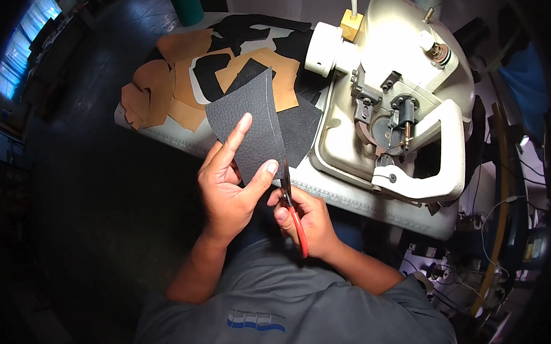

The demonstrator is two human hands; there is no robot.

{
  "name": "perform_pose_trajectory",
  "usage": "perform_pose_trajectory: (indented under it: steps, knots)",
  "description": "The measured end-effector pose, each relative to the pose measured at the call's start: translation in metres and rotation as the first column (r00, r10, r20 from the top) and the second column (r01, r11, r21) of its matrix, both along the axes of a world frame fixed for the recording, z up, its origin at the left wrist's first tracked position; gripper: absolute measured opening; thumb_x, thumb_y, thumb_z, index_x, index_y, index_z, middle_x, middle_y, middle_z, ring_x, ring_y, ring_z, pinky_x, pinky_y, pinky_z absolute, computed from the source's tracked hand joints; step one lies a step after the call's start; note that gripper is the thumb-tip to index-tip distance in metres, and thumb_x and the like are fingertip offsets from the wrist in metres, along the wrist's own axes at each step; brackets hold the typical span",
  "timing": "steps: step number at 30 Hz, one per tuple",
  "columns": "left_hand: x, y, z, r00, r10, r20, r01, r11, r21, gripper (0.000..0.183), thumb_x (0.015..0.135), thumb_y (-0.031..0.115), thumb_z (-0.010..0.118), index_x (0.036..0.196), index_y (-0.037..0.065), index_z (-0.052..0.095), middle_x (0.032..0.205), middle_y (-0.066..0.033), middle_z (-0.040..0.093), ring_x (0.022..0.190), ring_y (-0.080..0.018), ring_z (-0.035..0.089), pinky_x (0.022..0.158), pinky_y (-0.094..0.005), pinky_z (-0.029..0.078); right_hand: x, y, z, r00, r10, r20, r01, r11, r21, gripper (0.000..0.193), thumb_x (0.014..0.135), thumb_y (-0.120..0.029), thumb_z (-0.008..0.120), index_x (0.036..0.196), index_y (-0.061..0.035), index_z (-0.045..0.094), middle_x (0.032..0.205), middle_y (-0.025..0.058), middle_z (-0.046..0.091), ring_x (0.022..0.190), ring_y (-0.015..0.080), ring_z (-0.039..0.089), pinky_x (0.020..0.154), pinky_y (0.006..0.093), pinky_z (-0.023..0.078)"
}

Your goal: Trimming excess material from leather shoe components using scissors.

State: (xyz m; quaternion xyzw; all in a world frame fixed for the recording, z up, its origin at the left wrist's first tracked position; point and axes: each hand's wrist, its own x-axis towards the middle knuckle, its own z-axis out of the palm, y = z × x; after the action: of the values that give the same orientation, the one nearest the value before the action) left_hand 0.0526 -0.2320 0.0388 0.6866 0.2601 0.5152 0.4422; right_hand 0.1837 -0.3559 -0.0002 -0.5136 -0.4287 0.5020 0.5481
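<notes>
A dark grey, pebble-grained leather piece [244, 121] is held up in front of me by my left hand [230, 180]. My left thumb presses on its lower corner, and the index finger lies along its face. A pale line runs down near the piece's right edge. In my right hand [311, 222] is a pair of scissors [299, 229] with red handles. Their blades point up and meet the leather at its lower right edge. How far the blades have entered the leather I cannot tell.
A cream leather skiving machine [402, 105] stands at the right of the white table [344, 200], which has a ruler strip along its front edge. Tan leather pieces [187, 47] and black leather pieces [263, 22] lie heaped at the left. A green cylinder [186, 7] stands behind them.
</notes>
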Motion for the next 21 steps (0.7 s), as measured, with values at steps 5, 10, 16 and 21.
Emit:
perform_pose_trajectory:
  steps: [5,10,16,21]
  knots:
    - [0.001,-0.001,0.0,1.0,0.005,0.002,-0.005,1.0,-0.003,0.07,0.086,-0.004,0.084,0.151,0.0,0.058,0.106,-0.0009,0.059,0.093,-0.0058,0.055,0.08,-0.02,0.045,-0.001,-0.001,0.004,1.0,-0.013,-0.014,0.013,1.0,0.003,0.033,0.1,-0.027,0.079,0.108,0.0009,0.065,0.079,-0.0035,0.058,0.069,0.0021,0.049,0.063,0.0217,0.044]
    - [-0.002,0.0,-0.002,0.998,0.018,-0.054,-0.019,1.0,-0.019,0.071,0.085,-0.004,0.085,0.151,0.001,0.059,0.103,0.0003,0.058,0.091,-0.005,0.054,0.078,-0.0197,0.045,-0.001,-0.002,0.003,1.0,-0.019,-0.019,0.018,1.0,-0.01,0.034,0.101,-0.029,0.079,0.107,0.0008,0.065,0.078,-0.0042,0.058,0.069,0.0014,0.048,0.062,0.0208,0.043]
    - [0.0,-0.005,0.007,0.999,0.025,-0.046,-0.026,0.999,-0.022,0.07,0.085,-0.005,0.084,0.15,0.0,0.06,0.104,0.0,0.058,0.091,-0.0051,0.055,0.078,-0.0195,0.045,-0.004,-0.003,0.002,0.999,-0.028,-0.034,0.028,1.0,0.005,0.036,0.102,-0.033,0.077,0.105,0.0004,0.065,0.077,-0.0048,0.057,0.068,0.0011,0.047,0.06,0.0203,0.041]
    - [-0.002,-0.008,0.014,0.996,0.025,-0.085,-0.032,0.997,-0.077,0.069,0.085,-0.008,0.082,0.149,-0.002,0.059,0.11,-0.0034,0.062,0.102,-0.0085,0.06,0.089,-0.0221,0.049,-0.005,-0.004,0.003,0.998,-0.033,-0.05,0.034,0.999,0.019,0.035,0.103,-0.033,0.076,0.104,0.0,0.064,0.076,-0.0054,0.056,0.067,0.0009,0.046,0.059,0.0204,0.039]
